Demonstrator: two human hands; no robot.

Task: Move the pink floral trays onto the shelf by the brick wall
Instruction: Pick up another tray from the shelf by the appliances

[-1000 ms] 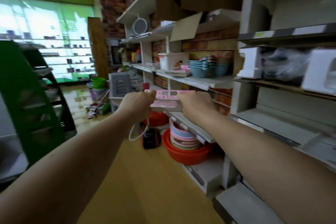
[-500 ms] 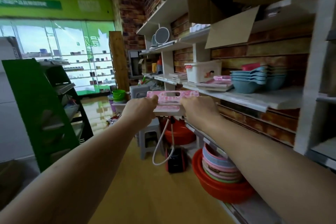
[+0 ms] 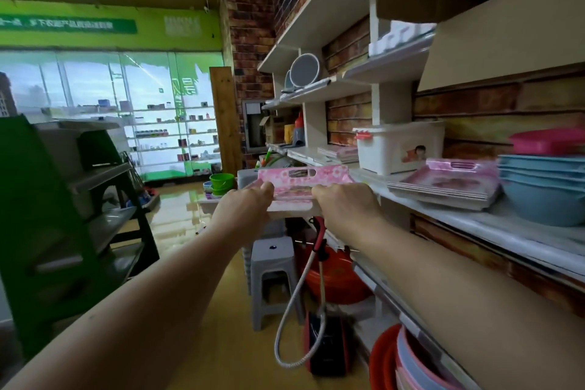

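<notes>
Pink floral trays (image 3: pixel 302 180): left hand (image 3: pixel 245 204) and right hand (image 3: pixel 343 204) fingers clamped on near edge, held level for carrying toward shelf (image 3: pixel 443 215)

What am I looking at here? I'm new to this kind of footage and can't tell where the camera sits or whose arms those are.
The camera is worn on a person's head and looks forward and down, so the two bare arms reaching into the picture are that person's own. There is no machine here. The left hand and right hand grip the near edge of a stack of pink floral trays, carried level in front of the body. To the right runs a white shelf against a brick wall. On it lie more pink trays, a white lidded box behind them, and stacked blue basins. A grey stool stands on the floor below.
</notes>
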